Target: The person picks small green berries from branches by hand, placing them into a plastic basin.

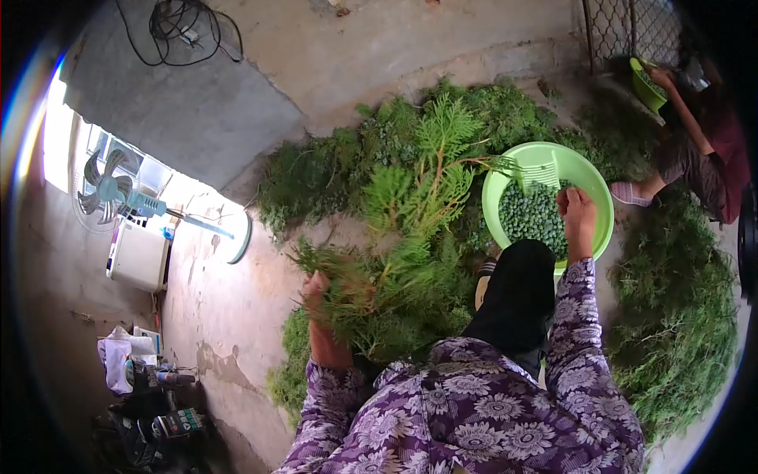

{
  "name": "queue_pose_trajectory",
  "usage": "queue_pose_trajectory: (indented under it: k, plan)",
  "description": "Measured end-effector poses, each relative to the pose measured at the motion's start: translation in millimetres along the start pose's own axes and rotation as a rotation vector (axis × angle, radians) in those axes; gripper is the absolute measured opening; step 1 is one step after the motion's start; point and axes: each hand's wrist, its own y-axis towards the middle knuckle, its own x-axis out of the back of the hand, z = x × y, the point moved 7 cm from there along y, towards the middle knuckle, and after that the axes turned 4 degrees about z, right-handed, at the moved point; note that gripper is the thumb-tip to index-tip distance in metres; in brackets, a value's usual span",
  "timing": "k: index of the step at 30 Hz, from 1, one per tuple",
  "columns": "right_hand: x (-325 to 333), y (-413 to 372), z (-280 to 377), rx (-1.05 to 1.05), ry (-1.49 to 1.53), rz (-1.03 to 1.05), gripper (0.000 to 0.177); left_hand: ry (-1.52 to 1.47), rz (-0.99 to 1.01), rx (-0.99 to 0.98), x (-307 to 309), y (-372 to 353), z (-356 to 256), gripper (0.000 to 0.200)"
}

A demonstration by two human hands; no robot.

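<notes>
My left hand (316,291) is closed around a leafy green branch (430,197), whose feathery sprays fan out across the middle of the view. Over the right part of a light green basin (598,186), my right hand (578,213) has its fingers pressed together; whatever they hold, if anything, is too small to make out. Many small round green cones (530,215) lie inside the basin, below a ridged panel. The basin stands beside my dark-trousered knee.
Cut greenery (316,178) is heaped along the wall, with another pile (671,316) at the right. A co-worker (695,150) sits at upper right holding a green container (649,87). A standing fan (114,189) and a white box (138,254) are at left.
</notes>
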Motion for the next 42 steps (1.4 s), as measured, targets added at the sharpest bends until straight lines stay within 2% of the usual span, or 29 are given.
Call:
queue_pose_trajectory:
  k: [1, 3, 4, 8, 13, 14, 15, 17, 19, 21, 22, 24, 25, 26, 27, 28, 29, 30, 31, 32, 33, 34, 35, 37, 38, 39, 41, 42]
  plan:
    - [0, -2, 1, 0.001, 0.0, -0.001, 0.02, -0.012, 0.009, -0.027, 2, 2, -4, 0.035]
    - [-7, -13, -26, -0.349, 0.765, -0.103, 0.018, -0.032, 0.027, -0.084, 7, 4, -12, 0.034]
    - [-6, -15, -32, -0.389, 0.867, -0.105, 0.015, -0.041, 0.034, -0.113, 8, 4, -17, 0.034]
    - [-1, -24, -40, -0.384, 0.814, -0.153, 0.014, -0.091, 0.049, -0.225, 16, -2, -27, 0.034]
    - [-47, -56, -24, -0.418, 0.723, 0.027, 0.011, -0.14, 0.058, -0.345, 15, -15, -30, 0.033]
    - [-61, -67, -16, -0.431, 0.7, 0.037, 0.011, -0.084, -0.141, -0.407, 20, -19, -30, 0.033]
    - [-75, -76, -11, -0.448, 0.643, 0.1, 0.011, -0.027, -0.339, -0.466, 23, -23, -30, 0.033]
    - [-103, -93, -3, -0.427, 0.577, 0.252, 0.012, 0.005, -0.36, -0.408, 2, -18, -26, 0.032]
    - [-139, -119, 12, -0.399, 0.505, 0.53, 0.017, 0.068, -0.413, -0.288, -23, -12, -21, 0.033]
    - [-178, -153, 47, -0.359, 0.28, 0.763, 0.024, 0.127, -0.463, -0.166, -42, -6, -13, 0.033]
    - [-195, -169, 55, -0.349, 0.229, 0.838, 0.03, 0.122, -0.46, -0.164, -49, -4, -11, 0.033]
    - [-219, -188, 60, -0.28, 0.133, 1.015, 0.043, 0.571, -0.386, -0.029, -70, 5, -2, 0.032]
    - [-228, -196, 59, -0.221, 0.09, 1.118, 0.05, 0.873, -0.241, -0.069, -105, 19, 2, 0.024]
    - [-231, -201, 69, -0.14, 0.217, 1.102, 0.049, 1.172, -0.087, -0.111, -142, 33, 10, 0.018]
    - [-231, -205, 67, -0.137, 0.212, 1.099, 0.049, 1.409, 0.099, -0.067, -161, 40, 20, 0.019]
    - [-231, -211, 66, -0.222, 0.546, 1.139, 0.048, 1.641, 0.295, -0.02, -174, 43, 35, 0.021]
    - [-233, -212, 62, -0.306, 0.884, 1.159, 0.047, 1.638, 0.299, -0.023, -172, 43, 44, 0.021]
    - [-250, -210, 12, -0.811, 1.408, 1.133, 0.048, 1.696, 0.457, 0.001, -171, 38, 63, 0.025]
    - [-246, -207, 17, -0.809, 1.406, 1.129, 0.048, 1.748, 0.616, 0.024, -169, 31, 79, 0.031]
    - [-240, -204, 30, -0.303, 0.756, 1.303, 0.047, 1.742, 0.618, 0.022, -167, 27, 84, 0.031]
    - [-235, -205, 38, 0.187, 0.082, 1.33, 0.047, 1.786, 0.665, 0.025, -165, 22, 91, 0.034]
    - [-235, -204, 51, 0.24, 0.337, 1.18, 0.042, 1.828, 0.712, 0.029, -165, 19, 97, 0.038]
    - [-240, -201, 44, 0.238, 0.331, 1.176, 0.042, 1.82, 0.714, 0.026, -166, 19, 98, 0.038]
    - [-252, -187, -2, -0.269, 0.397, 1.13, 0.035, 1.807, 0.653, -0.111, -174, 19, 90, 0.041]
    - [-247, -190, 15, -0.506, 0.432, 0.974, 0.031, 1.796, 0.636, -0.02, -183, 22, 83, 0.045]
    - [-245, -186, 29, -0.509, 0.428, 0.958, 0.031, 1.781, 0.644, -0.019, -190, 21, 77, 0.045]
    - [-248, -182, 50, -0.409, 0.391, 1.082, 0.033, 1.74, 0.579, -0.048, -193, 21, 62, 0.058]
    - [-248, -179, 50, -0.338, 0.372, 1.06, 0.035, 1.734, 0.528, -0.07, -187, 18, 56, 0.062]
